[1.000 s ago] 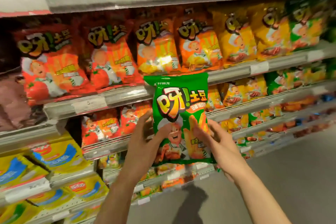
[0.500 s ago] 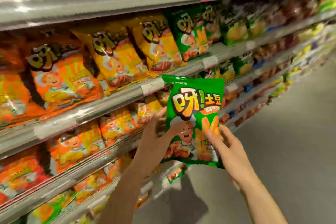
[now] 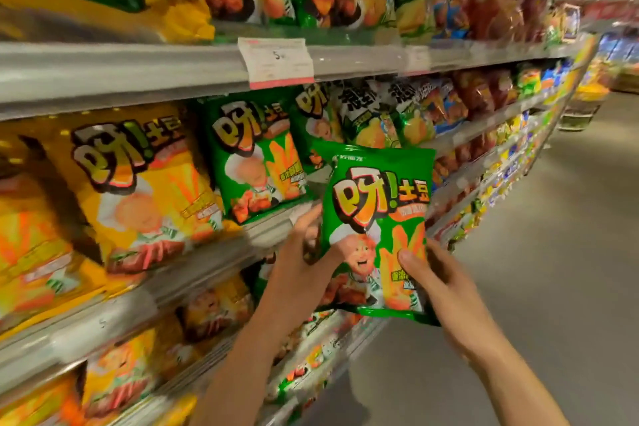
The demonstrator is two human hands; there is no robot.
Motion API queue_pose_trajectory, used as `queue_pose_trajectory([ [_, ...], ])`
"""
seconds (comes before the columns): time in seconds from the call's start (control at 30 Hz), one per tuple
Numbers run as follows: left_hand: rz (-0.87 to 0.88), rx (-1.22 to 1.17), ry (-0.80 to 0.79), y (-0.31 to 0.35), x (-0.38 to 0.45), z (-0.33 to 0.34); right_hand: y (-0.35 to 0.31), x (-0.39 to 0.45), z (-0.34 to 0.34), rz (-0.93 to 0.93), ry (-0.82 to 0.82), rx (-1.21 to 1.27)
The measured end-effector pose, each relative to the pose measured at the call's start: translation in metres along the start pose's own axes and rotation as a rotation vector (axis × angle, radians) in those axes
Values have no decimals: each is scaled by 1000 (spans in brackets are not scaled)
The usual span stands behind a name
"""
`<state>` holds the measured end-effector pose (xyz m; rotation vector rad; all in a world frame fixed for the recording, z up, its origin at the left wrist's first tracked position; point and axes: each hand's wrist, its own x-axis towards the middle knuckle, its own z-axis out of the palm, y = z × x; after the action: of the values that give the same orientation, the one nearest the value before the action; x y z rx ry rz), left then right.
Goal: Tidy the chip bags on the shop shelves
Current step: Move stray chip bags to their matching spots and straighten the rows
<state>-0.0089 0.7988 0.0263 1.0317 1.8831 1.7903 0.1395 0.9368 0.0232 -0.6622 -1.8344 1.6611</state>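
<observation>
Gripping the green bag (image 3: 375,218) by its lower half, both hands (image 3: 435,282) should lift it toward eleven o'clock, upright beside the matching shelved bag (image 3: 256,162).

Single head-worn view looks forward and down, close along the shelves (image 3: 138,69).
</observation>
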Motion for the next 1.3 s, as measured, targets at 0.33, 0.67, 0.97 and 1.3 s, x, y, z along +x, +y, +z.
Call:
queue_pose_trajectory([
  [0.33,46,215,117,21,110,28,-19,149,-42,-93,-275,-115],
  [0.67,-48,368,444,33,166,70,-31,278,-62,-195,-670,-153],
  [0.97,-97,497,656,40,191,77,-41,336,-23,-242,-793,-133],
  [1.3,-92,614,711,21,195,66,-29,338,14,-243,-763,-174],
])
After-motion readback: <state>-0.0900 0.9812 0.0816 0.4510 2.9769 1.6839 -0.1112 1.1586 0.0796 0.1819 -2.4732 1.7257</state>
